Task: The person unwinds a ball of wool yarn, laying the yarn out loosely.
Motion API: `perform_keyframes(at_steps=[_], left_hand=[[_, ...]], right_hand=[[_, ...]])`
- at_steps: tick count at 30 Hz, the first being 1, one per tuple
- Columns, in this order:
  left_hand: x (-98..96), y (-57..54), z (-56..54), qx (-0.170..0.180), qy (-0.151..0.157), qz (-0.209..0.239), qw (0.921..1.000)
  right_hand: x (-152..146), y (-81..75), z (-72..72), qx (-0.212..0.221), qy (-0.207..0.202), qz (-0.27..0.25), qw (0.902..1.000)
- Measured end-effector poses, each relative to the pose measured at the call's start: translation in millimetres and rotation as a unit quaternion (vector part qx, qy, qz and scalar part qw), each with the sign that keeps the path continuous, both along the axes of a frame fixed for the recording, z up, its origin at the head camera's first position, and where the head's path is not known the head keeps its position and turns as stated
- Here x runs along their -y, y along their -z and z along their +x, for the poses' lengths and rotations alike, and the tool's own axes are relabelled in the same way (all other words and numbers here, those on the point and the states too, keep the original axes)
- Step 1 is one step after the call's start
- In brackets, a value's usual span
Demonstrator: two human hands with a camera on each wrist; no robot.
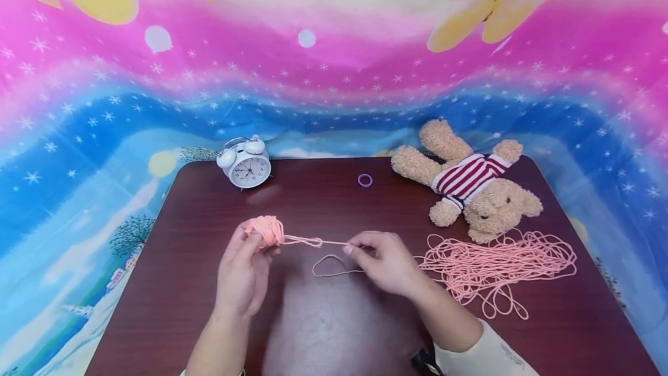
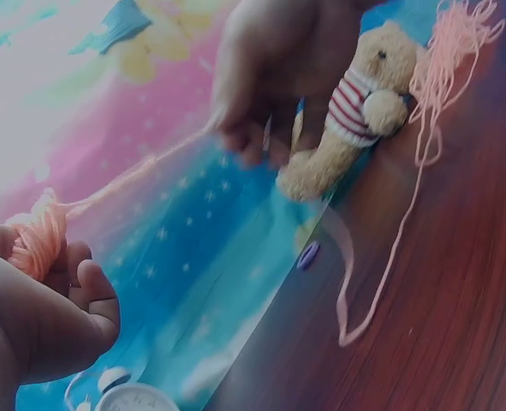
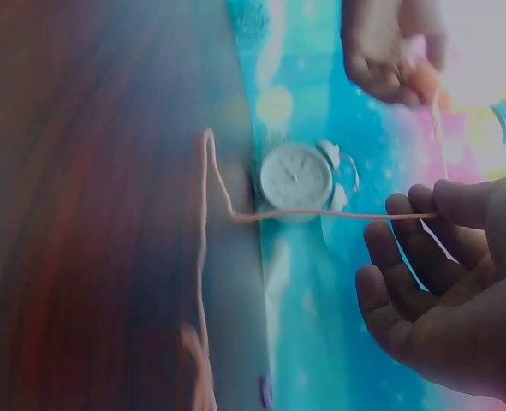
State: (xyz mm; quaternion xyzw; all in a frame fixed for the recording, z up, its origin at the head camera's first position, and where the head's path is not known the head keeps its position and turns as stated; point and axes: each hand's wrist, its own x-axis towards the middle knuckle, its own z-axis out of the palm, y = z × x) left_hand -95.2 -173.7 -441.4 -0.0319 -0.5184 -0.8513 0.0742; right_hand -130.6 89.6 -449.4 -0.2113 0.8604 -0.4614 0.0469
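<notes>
My left hand grips a small wound ball of pink yarn, thumb on its near side. From the ball a yarn strand with a narrow loop stretches across to my right hand, which pinches it between thumb and forefinger. The right wrist view shows that pinch, with the strand running on from the fingers toward the table. A slack loop of yarn lies below the right fingers and leads to a loose heap of pink yarn on the right.
A teddy bear in a striped shirt lies at the back right, against the yarn heap. A white alarm clock stands at the back left. Between them lies a purple ring. A printed cloth hangs behind the dark table.
</notes>
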Motion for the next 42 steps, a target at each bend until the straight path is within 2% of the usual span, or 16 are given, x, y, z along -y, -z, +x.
perform_keyframes(at_steps=[8,13,15,21,26,32,34,37,39,40,42], left_hand=[[30.2,0.1,3.5,0.011,-0.064,0.025,0.9976],[47.3,-1.3,7.9,0.045,-0.119,0.071,0.9893],[54.0,-2.2,9.0,0.049,-0.135,0.081,0.9863],[73.3,-3.1,10.4,0.042,-0.176,0.091,0.9793],[92.6,-2.5,11.8,0.028,-0.192,0.099,0.9760],[108.8,-0.5,13.9,0.003,-0.179,0.100,0.9787],[112.5,-0.2,14.5,-0.001,-0.176,0.110,0.9782],[117.6,-1.2,15.5,-0.004,-0.187,0.125,0.9744],[121.4,-2.1,16.7,-0.002,-0.207,0.146,0.9674],[123.4,-2.7,16.6,-0.001,-0.223,0.142,0.9644],[127.5,-3.6,16.5,-0.003,-0.261,0.172,0.9499]], right_hand=[[-63.8,-4.8,-4.3,-0.041,0.051,0.042,0.9970],[-107.8,-13.1,-3.1,-0.006,0.098,0.082,0.9918],[-124.3,-16.4,-2.5,0.010,0.113,0.101,0.9883],[-177.9,-23.0,-1.9,0.016,0.153,0.157,0.9755],[-230.1,-25.4,-0.3,0.044,0.187,0.200,0.9608],[-293.1,-19.4,1.9,0.031,0.242,0.225,0.9434],[-312.2,-16.8,4.8,0.030,0.281,0.213,0.9352],[-336.7,-10.6,7.8,0.030,0.326,0.149,0.9332],[-350.7,-4.1,8.3,0.035,0.348,0.094,0.9321],[-356.0,-1.3,7.8,0.038,0.351,0.080,0.9321],[-366.1,3.9,7.2,0.051,0.358,0.056,0.9306]])
